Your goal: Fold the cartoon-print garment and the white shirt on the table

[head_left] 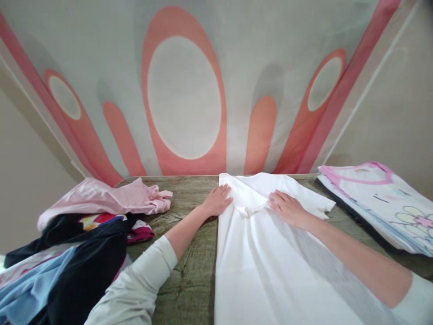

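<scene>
A white short-sleeved T-shirt [257,271] lies lengthwise on the wood-grain table, its left side straight and a flap folded inward near the top. The right sleeve is spread out to the side. My left hand [217,201] rests on the shirt's upper left edge, fingers stretched over the fabric. Close to the flap's inner tip, my right hand [287,208] lies on the cloth with its fingers extended. Its thumb is hidden, and whether any fabric is tucked under the fingertips is unclear.
Left of the shirt is a loose heap of clothes, with a pink garment [111,198], a black garment [91,266] and a light blue one [37,289]. A stack of folded clothes [379,203] stands right. Behind the table [184,266] rises a patterned pink-and-grey panel [237,54].
</scene>
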Available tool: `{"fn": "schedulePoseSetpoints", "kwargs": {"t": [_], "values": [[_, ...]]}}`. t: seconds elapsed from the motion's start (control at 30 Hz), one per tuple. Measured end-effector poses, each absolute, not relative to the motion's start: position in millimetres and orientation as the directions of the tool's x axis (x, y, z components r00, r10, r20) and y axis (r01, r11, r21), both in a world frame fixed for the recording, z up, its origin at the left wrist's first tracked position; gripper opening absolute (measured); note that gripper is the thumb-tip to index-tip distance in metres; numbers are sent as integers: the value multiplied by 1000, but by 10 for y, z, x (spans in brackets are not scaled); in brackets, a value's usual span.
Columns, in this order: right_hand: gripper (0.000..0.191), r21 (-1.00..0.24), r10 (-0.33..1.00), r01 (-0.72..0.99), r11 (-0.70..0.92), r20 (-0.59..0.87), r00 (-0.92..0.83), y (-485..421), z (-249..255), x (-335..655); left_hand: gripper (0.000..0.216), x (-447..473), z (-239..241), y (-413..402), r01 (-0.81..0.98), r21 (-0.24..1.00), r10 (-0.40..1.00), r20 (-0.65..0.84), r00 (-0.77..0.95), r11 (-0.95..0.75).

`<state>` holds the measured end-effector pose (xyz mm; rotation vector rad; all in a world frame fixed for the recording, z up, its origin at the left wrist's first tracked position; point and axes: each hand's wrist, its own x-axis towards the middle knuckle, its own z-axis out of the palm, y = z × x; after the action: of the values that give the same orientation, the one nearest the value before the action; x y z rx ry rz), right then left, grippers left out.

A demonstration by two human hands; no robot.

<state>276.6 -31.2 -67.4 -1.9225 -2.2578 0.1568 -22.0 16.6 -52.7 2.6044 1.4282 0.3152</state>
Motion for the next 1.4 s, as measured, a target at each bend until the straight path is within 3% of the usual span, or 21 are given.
{"fn": "schedulePoseSetpoints", "kwargs": {"t": [0.37,0.73,0.87,0.97,1.13,1.4], "values": [[65,-120,991,984,133,23,-131,-62,-748,2830,51,-196,-503,596,831,215,854,29,519,-513],[56,-160,993,981,107,73,-96,82,-677,2779,46,-172,-477,769,816,225,843,58,534,-532],[40,-266,971,948,176,207,-122,-92,-568,2726,43,-248,-458,509,802,231,831,64,553,-551],[34,-428,946,861,273,283,-159,-406,-470,2526,42,-310,-431,233,789,242,821,63,568,-564],[27,-709,937,625,327,156,-313,-999,-316,2055,42,-343,-405,-183,783,262,820,69,568,-564],[50,-692,952,675,257,61,-300,-1226,-282,1701,45,-347,-486,-455,790,250,826,101,554,-560]]}}
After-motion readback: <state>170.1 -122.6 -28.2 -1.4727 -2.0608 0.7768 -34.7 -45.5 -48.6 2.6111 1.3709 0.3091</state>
